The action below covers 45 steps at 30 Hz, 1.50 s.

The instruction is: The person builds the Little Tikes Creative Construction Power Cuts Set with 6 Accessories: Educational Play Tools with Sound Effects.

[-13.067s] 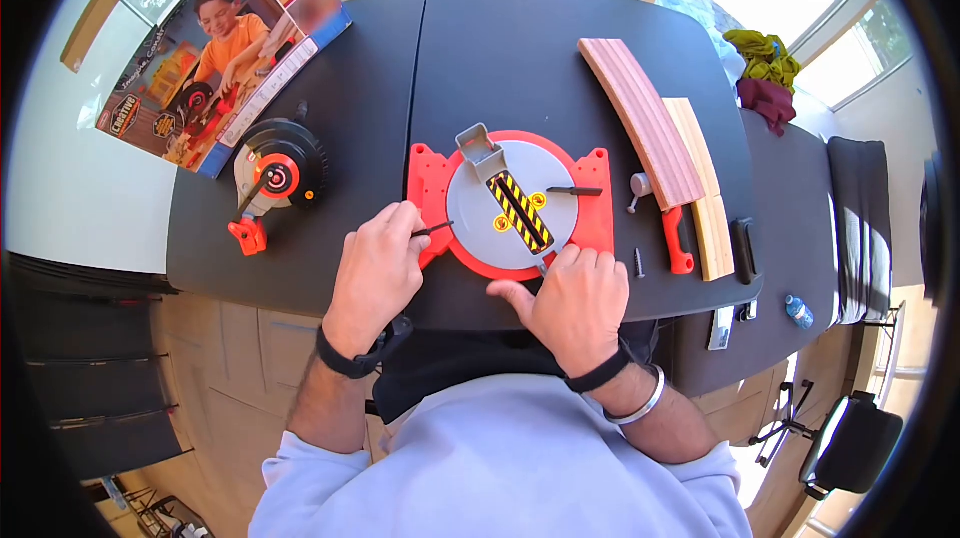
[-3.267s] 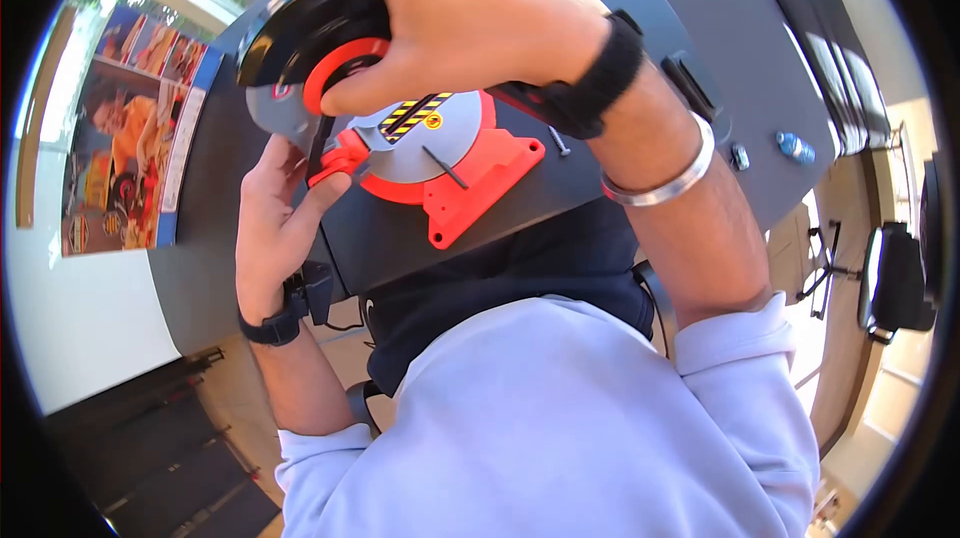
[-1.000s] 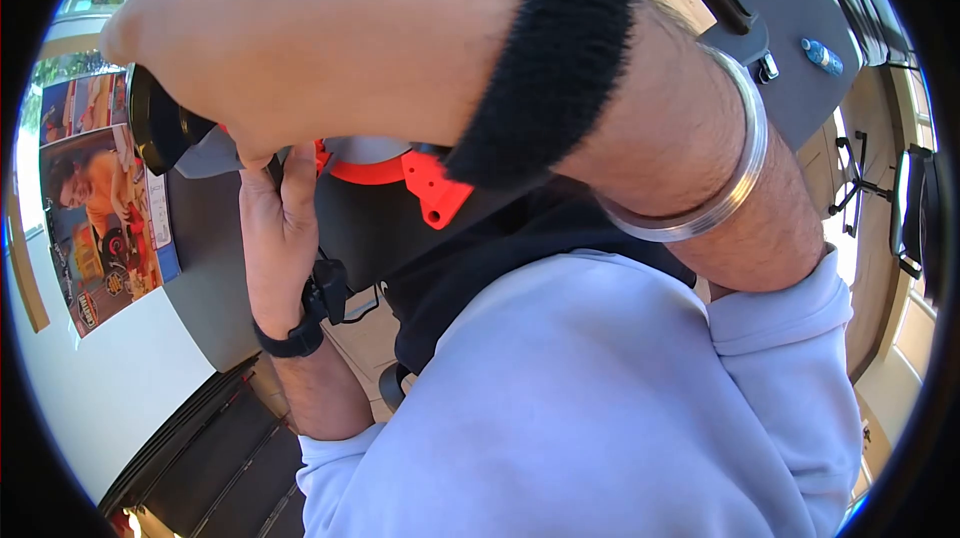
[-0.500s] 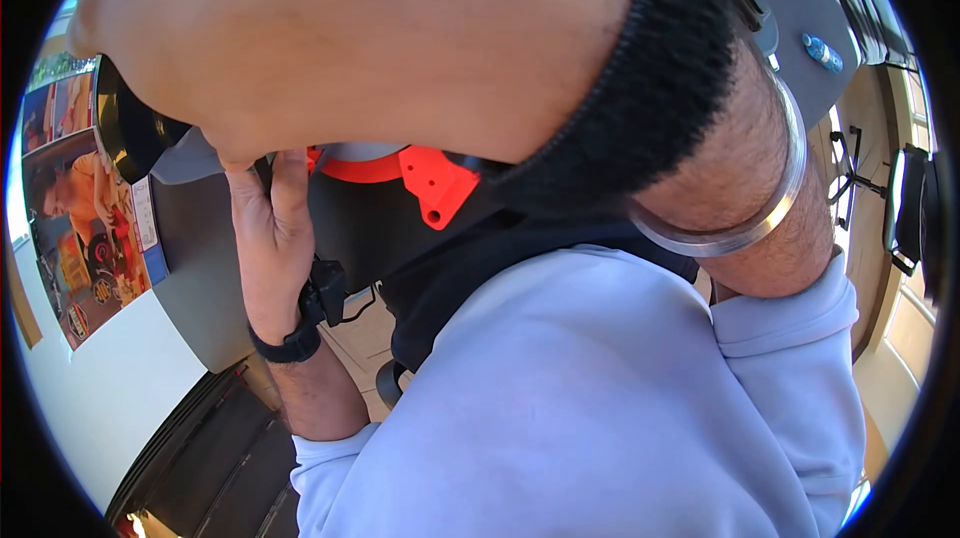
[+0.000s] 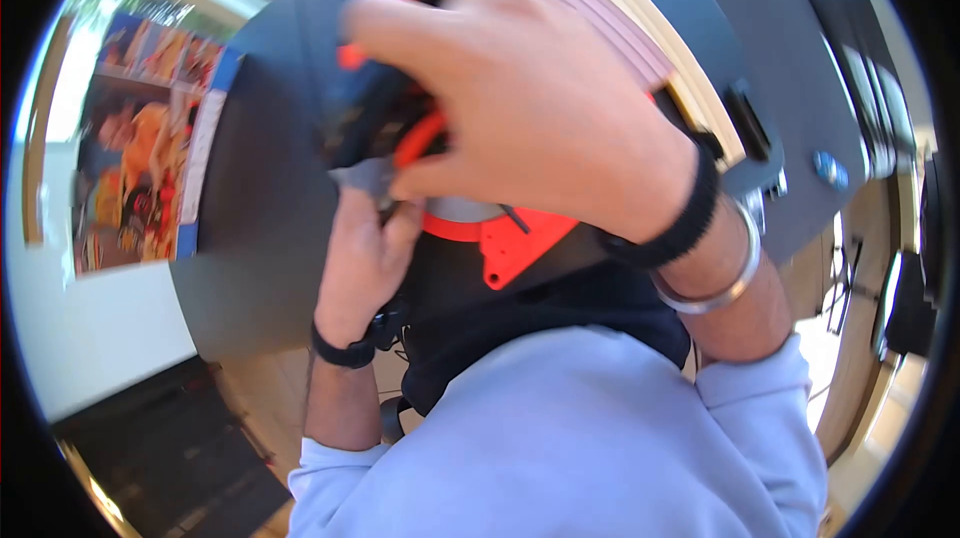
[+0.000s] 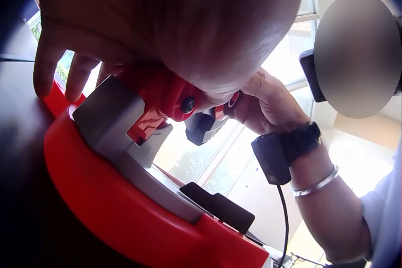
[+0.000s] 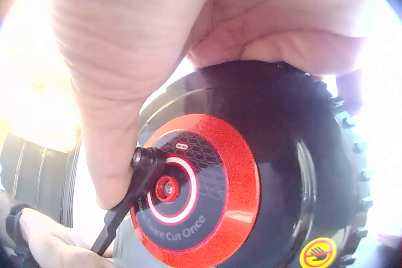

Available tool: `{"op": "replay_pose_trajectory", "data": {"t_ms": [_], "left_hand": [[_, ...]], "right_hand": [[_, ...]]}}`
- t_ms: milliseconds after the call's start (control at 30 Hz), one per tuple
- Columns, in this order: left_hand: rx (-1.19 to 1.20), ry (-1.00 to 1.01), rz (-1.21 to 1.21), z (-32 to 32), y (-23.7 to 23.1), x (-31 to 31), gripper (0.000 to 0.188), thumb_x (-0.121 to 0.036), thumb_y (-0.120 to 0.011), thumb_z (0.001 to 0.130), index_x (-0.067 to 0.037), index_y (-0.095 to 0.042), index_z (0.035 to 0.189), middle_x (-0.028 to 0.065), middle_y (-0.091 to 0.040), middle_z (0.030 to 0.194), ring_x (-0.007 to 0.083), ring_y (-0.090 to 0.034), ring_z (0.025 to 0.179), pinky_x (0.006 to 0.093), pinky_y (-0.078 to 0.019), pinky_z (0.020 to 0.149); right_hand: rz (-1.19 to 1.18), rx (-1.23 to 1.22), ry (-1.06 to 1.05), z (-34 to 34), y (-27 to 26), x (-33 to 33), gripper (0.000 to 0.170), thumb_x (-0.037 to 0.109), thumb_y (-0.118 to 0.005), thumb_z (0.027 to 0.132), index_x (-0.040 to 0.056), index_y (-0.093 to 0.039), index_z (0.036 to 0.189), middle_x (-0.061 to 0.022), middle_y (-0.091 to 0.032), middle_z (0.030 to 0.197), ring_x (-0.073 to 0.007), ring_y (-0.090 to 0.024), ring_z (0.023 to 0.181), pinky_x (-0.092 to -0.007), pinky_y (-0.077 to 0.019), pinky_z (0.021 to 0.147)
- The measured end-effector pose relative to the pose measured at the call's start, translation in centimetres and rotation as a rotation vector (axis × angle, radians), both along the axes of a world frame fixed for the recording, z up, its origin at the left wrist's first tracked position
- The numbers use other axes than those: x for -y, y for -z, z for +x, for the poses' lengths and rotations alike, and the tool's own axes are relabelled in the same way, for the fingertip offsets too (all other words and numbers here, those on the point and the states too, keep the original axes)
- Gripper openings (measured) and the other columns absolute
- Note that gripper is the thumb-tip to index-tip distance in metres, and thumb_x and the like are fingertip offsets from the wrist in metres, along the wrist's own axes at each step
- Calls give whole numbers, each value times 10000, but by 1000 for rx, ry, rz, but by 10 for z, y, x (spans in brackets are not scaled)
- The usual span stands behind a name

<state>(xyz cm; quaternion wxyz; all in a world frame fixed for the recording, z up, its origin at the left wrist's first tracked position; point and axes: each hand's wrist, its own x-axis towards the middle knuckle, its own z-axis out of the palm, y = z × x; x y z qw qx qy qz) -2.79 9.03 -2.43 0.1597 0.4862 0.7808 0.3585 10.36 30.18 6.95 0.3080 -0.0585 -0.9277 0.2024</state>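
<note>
— Anything new?
— Less blocked by the right hand (image 5: pixel 550 108) than a moment ago: more of the red base (image 5: pixel 520 250) back in sight, plus a striped board (image 5: pixel 580 10) and a pale board (image 5: pixel 665 58) on the dark worktop (image 5: pixel 255 158)
— And the grip?
— With the right hand, curls over the black saw head (image 7: pixel 282 148), thumb against the black bar (image 7: pixel 118 221) (blurred from above, clearer at the wrist). With the left hand (image 5: pixel 358 263), grips the red joint piece (image 6: pixel 171 92), fingers partly hidden
— The saw head, where exactly?
— Held above the left part of the red base, with the red joint piece close beside the grey bracket (image 6: pixel 110 114)
— Joined there?
— Cannot tell. Steadied from two sides, by the look of it, so probably a matter of careful alignment at the grey bracket
</note>
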Motion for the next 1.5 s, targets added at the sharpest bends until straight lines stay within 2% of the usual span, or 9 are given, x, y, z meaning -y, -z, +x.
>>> {"op": "replay_pose_trajectory", "data": {"t_ms": [33, 100, 333, 467, 533, 600, 733, 1167, 1500], "left_hand": [[47, 23, 51, 0, 1, -4, 448, -186, -745, 1040, 30, -569, 1391, 247, -677, 1237, 402, -702, 1110, 443, -574, 895], [7, -3, 207, 5, 9, -13, 568, -187, -783, 991, 3, -523, 1459, 241, -634, 1318, 424, -672, 1186, 480, -580, 924], [-61, -105, 238, 12, 15, -8, 696, -297, -864, 924, -6, -488, 1432, 225, -630, 1321, 432, -638, 1248, 496, -581, 967], [94, -19, 96, -6, -10, 14, 714, -327, -901, 897, 2, -549, 1424, 225, -687, 1270, 418, -669, 1237, 479, -566, 1010], [224, 22, -28, -9, -14, 18, 704, -330, -907, 887, 4, -573, 1409, 224, -713, 1231, 415, -684, 1227, 477, -567, 1010], [83, -92, 338, -8, 5, 20, 614, -318, -912, 869, -3, -644, 1324, 200, -742, 1132, 403, -717, 1147, 481, -570, 974], [19, -57, 542, -3, 7, 11, 506, -324, -892, 871, -15, -695, 1220, 190, -731, 1074, 406, -719, 1040, 497, -571, 916], [111, -171, 455, 8, 20, -6, 349, -202, -945, 749, -23, -696, 915, 155, -736, 907, 382, -724, 937, 494, -583, 860], [107, -171, 407, 10, 21, -2, 496, -219, -936, 780, 1, -714, 1166, 165, -738, 1002, 377, -704, 996, 471, -568, 900]], "right_hand": [[0, 156, -5, 7, -8, -1, 861, 164, -1051, 628, 48, -630, 1370, -176, -702, 1218, -346, -696, 1137, -434, -557, 957], [-66, 88, -11, 7, -4, -4, 861, 237, -1052, 576, 81, -662, 1328, -192, -672, 1198, -438, -640, 1087, -478, -522, 923], [433, -13, 75, 14, -20, 24, 1048, 302, -1014, 731, 137, -489, 1623, -254, -346, 1731, -504, -409, 1536, -589, -404, 1220], [580, 213, -41, 5, -26, 59, 673, 369, -929, 810, 151, -702, 1405, -103, -624, 1547, -348, -464, 1551, -696, -149, 1315], [660, 266, -47, -4, -21, 68, 552, 345, -904, 833, 140, -736, 1317, -85, -630, 1535, -336, -483, 1538, -705, -123, 1322], [740, 288, -66, -13, -21, 77, 324, 273, -839, 876, 130, -788, 1163, -54, -701, 1391, -307, -563, 1445, -724, -119, 1323], [786, 283, -66, -22, -11, 85, 204, 98, -738, 864, 120, -786, 1061, -23, -724, 1094, -259, -637, 1237, -701, -175, 1318], [737, 321, -95, -24, 22, 82, 287, 22, -725, 837, 19, -702, 1123, -90, -689, 1096, -286, -647, 1205, -656, -169, 1329], [653, 309, -36, -24, 29, 85, 286, 16, -742, 802, -5, -710, 1085, -93, -654, 1042, -307, -624, 1194, -667, -220, 1314]]}}
